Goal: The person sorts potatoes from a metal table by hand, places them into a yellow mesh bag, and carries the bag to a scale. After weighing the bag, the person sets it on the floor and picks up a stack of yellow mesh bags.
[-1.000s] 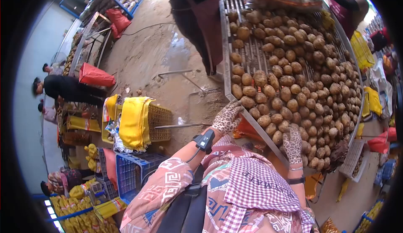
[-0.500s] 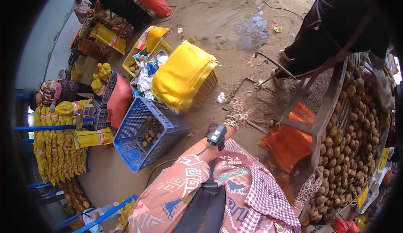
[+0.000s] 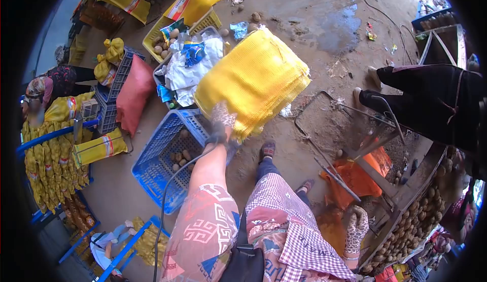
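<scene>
My left hand (image 3: 222,115), in a leopard-print glove and slightly blurred, reaches over the near left edge of a stack of yellow mesh bags (image 3: 253,81). Its fingers look apart; whether they touch the bags I cannot tell. Just below and left of it stands a blue crate (image 3: 157,168) with some potatoes (image 3: 180,157) at the bottom. Low on the right, my right hand (image 3: 356,225), gloved alike, hangs beside the wooden potato table (image 3: 388,218), fingers loosely bent and holding nothing visible. Orange mesh bags (image 3: 355,180) lie just beyond it.
A person in black trousers (image 3: 421,96) stands at the right, near a bent metal frame (image 3: 309,135) on the ground. White wrappings (image 3: 190,69) fill a container behind the blue crate. Red sack (image 3: 136,94) and filled yellow bags (image 3: 53,165) are at left. Potatoes (image 3: 416,221) cover the table.
My left hand has moved left from above the bare ground to the yellow stack. The view has turned right, and my right hand has come away from the potatoes at the table edge.
</scene>
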The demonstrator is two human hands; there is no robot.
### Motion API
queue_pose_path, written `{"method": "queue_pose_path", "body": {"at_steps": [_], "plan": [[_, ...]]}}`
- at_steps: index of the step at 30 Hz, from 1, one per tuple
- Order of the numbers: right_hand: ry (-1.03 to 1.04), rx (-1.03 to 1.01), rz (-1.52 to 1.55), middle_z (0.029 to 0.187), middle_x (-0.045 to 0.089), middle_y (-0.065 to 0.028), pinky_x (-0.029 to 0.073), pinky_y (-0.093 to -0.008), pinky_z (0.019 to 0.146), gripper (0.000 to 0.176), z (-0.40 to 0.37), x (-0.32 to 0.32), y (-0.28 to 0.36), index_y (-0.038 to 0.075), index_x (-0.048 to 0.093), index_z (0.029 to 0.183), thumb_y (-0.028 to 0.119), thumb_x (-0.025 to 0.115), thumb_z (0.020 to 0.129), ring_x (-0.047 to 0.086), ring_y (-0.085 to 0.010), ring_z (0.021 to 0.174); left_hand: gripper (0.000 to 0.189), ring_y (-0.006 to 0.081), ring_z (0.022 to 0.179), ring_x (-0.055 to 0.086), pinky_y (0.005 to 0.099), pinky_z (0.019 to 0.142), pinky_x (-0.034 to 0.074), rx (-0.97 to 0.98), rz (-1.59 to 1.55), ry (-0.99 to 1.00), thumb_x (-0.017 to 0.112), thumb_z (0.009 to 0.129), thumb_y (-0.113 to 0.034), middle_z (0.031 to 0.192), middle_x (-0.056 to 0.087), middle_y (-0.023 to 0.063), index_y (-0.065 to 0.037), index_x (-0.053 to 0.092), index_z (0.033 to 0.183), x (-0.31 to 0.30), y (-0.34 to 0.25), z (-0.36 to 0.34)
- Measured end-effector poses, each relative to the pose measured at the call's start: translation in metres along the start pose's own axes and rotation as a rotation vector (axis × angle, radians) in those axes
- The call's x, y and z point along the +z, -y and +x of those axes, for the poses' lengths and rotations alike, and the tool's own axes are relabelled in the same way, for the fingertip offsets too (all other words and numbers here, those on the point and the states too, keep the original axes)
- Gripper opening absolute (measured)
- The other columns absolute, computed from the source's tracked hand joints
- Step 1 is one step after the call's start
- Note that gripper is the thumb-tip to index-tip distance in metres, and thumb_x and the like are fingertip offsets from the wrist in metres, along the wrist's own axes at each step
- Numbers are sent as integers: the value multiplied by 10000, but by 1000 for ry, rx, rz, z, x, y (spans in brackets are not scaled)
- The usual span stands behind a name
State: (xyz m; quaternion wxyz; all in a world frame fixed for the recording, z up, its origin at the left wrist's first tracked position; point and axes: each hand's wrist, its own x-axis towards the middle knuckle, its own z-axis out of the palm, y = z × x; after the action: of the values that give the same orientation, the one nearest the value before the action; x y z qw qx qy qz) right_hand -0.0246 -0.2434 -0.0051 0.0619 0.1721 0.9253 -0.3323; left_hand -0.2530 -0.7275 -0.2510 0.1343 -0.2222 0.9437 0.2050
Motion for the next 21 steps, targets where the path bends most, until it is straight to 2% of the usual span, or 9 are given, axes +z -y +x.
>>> {"method": "queue_pose_path", "body": {"at_steps": [2, 5, 6, 7, 10, 13, 15, 17, 21], "plan": [[22, 4, -18, 1034, 648, -115, 455, -350, 922, 165, 7, 3, 10, 6, 635, 1019, 23, 555, 875, 601, -238, 1000, 580, 357, 1239, 482, 436, 1047, 387, -26, 102, -14, 696, 794, -280, 1310, 535, 202, -42, 532, 1297, 4, -2, 5], [44, -16, -47, 1004, 652, -122, 470, -355, 893, 156, 18, 9, 36, 13, 641, 1001, 18, 578, 858, 616, -253, 963, 586, 376, 1276, 452, 420, 1084, 351, -69, 8, 134, 646, 819, -302, 1338, 509, 241, -24, 519, 1319, -8, 4, 20], [43, -44, -70, 983, 654, -135, 484, -364, 873, 148, 18, 6, 44, 13, 643, 988, 4, 594, 848, 629, -275, 934, 478, 356, 1215, 511, 417, 1048, 387, -4, 30, 208, 599, 845, -293, 1276, 570, 209, -38, 585, 1249, -19, 10, 26], [41, -47, -75, 983, 654, -135, 484, -364, 873, 148, 18, 3, 44, 13, 643, 988, 4, 594, 848, 629, -275, 934, 478, 356, 1215, 511, 417, 1048, 387, -3, 24, 208, 599, 845, -293, 1276, 570, 209, -38, 585, 1249, -22, 15, 25], [34, -9, -75, 951, 658, -126, 492, -350, 851, 128, 16, 5, 38, 8, 652, 972, 12, 597, 856, 635, -254, 897, 362, 335, 1124, 571, 424, 972, 441, 160, 109, 175, 552, 876, -294, 1190, 629, 162, -70, 652, 1144, -16, 43, 32], [18, 59, 62, 949, 658, -127, 492, -348, 851, 126, 14, 11, 15, 7, 651, 973, 16, 600, 858, 635, -247, 900, 337, 348, 1073, 593, 430, 940, 457, 134, 123, 216, 558, 875, -300, 1131, 648, 171, -68, 675, 1090, -60, 21, 27], [12, 59, 44, 942, 656, -127, 493, -346, 846, 124, 13, 10, 15, 3, 649, 969, 16, 596, 858, 636, -248, 896, 320, 355, 1048, 606, 434, 925, 466, 203, 66, 137, 566, 874, -291, 1099, 660, 169, -60, 683, 1062, -75, 19, 28], [28, 43, -15, 850, 624, -53, 487, -295, 753, 131, 13, 12, 19, 18, 641, 999, 107, 579, 925, 592, -153, 798, 300, 361, 1027, 619, 442, 900, 480, 178, 43, 117, 581, 867, -264, 1070, 670, 180, -68, 678, 1072, -96, 12, 34], [-12, 11, -20, 868, 650, -70, 495, -313, 754, 131, 12, 13, 29, 22, 655, 1000, 95, 602, 906, 620, -174, 818, 355, 343, 1089, 604, 414, 942, 453, 166, -247, -57, 562, 925, -332, 1125, 649, 220, -50, 665, 1115, -122, 18, 76]]}}
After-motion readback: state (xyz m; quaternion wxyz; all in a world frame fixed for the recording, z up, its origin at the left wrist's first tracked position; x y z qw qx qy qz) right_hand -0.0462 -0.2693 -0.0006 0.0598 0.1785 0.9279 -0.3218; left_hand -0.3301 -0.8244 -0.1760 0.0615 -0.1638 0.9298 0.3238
